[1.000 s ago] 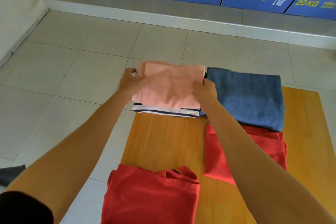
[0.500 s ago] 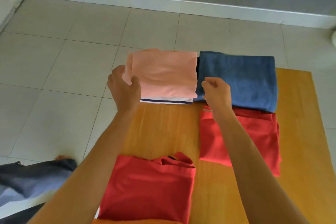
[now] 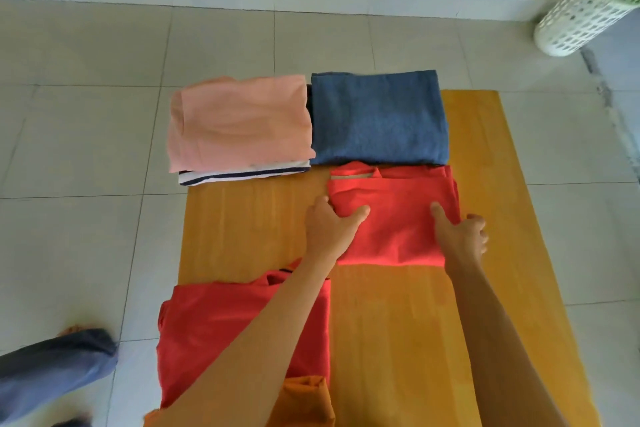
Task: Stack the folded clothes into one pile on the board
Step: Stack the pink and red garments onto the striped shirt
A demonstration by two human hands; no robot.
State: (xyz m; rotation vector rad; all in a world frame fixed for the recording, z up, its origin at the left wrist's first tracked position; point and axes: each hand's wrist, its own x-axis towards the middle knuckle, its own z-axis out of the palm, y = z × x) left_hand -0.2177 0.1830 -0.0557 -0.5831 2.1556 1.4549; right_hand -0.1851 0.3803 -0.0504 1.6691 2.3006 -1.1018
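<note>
Head view | red folded shirt (image 3: 394, 218) flat on board (image 3: 242, 225), just below blue fold (image 3: 377, 118) | left hand (image 3: 329, 225) pinching its left edge, right hand (image 3: 462, 234) pinching right edge | long axis running hand to hand, both equally near | pink-topped pile (image 3: 239, 121) up-left, likely destination.

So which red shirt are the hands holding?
The far red shirt, just below the blue towel. Both hands grip its side edges. The near red shirt lies untouched under the left forearm.
</note>
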